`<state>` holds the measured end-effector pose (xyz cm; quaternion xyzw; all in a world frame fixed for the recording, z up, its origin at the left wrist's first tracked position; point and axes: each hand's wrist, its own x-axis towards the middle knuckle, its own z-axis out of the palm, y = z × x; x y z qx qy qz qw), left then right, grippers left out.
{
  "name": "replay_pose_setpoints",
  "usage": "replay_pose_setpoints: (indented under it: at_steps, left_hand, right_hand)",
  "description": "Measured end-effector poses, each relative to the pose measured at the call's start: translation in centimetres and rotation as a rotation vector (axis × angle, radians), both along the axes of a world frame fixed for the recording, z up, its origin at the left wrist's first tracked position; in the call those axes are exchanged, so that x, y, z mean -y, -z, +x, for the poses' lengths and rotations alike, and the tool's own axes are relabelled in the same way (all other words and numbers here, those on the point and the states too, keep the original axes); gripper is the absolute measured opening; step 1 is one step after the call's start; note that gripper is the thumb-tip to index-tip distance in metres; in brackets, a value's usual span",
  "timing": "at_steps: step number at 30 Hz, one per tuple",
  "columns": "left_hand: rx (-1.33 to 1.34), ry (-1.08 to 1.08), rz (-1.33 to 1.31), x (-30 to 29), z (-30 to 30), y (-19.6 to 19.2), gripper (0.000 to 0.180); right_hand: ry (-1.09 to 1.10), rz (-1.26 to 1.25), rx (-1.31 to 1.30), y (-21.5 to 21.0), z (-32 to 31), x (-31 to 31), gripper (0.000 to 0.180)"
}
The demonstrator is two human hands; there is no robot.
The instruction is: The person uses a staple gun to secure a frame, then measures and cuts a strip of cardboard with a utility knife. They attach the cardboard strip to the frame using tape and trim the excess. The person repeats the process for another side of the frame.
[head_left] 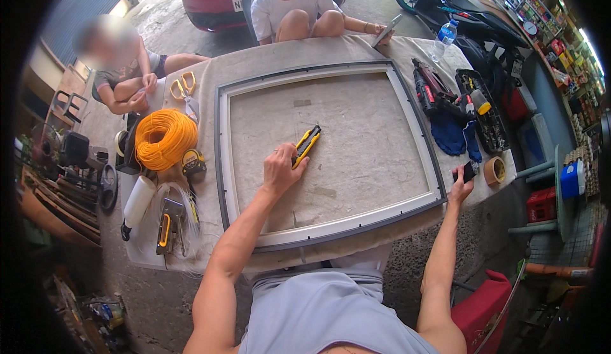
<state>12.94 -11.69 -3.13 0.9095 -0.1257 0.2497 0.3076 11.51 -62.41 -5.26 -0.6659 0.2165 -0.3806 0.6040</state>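
Note:
My left hand (281, 171) is closed around a yellow and black utility knife (308, 145), above the tabletop inside a rectangular frame (344, 225). The frame lies flat, white on its inner border and dark grey on its outer edge. Through its opening the beige table cover (356, 125) shows, with small tape patches on it. Beyond the frame's right side, my right hand (462, 190) grips a small flat black object (466, 172) at the table edge. A roll of brown tape (494, 170) stands right beside that hand.
Orange rope (167, 139), scissors (184, 85), a tape measure (193, 162), a white roll (139, 200) and a staple gun (167, 227) lie left. A drill (424, 90), blue gloves (453, 136), a toolbox (482, 109) and a bottle (445, 36) are right. Two people sit at the far side.

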Motion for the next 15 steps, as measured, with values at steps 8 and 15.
replay_pose_setpoints:
  at_steps: [8, 15]
  left_hand:
    - [-0.045, 0.001, 0.079, 0.05, -0.09, -0.69, 0.029]
    - [-0.022, 0.026, 0.088, 0.16, 0.10, -0.88, 0.024]
  right_hand:
    - [-0.023, 0.015, 0.010, 0.43, 0.19, 0.32, 0.020]
    - [-0.019, -0.033, -0.003, 0.44, 0.12, 0.50, 0.021]
